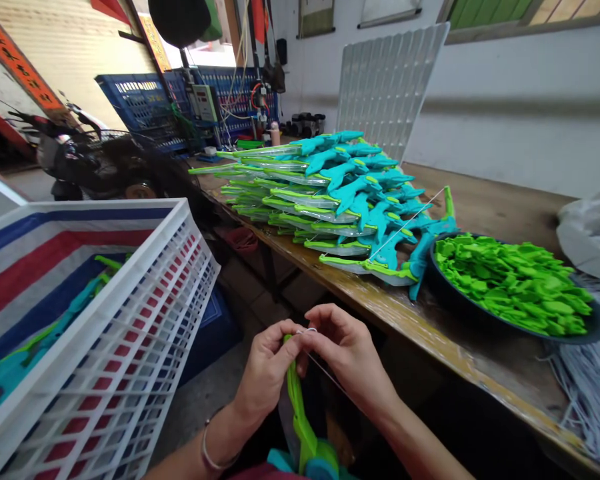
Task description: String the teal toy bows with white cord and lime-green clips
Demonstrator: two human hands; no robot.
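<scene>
My left hand (266,369) grips the tip of a green and teal toy bow (300,417) that stands upright in my lap. My right hand (349,357) pinches a thin white string (310,331) at the same tip, close against the left fingers. Both hands are closed. On the wooden table (430,327) ahead lies a large pile of the same toy bows (330,193). A dark round bowl (480,315) full of small green plastic pieces (515,280) sits to the right of that pile.
A white lattice basket (115,353) with a striped liner stands at my left, with a few toy bows inside. White cords (590,393) lie at the table's right end beside a plastic bag (593,233). Blue crates (145,107), a motorbike (75,153) and a white panel (390,87) stand farther back.
</scene>
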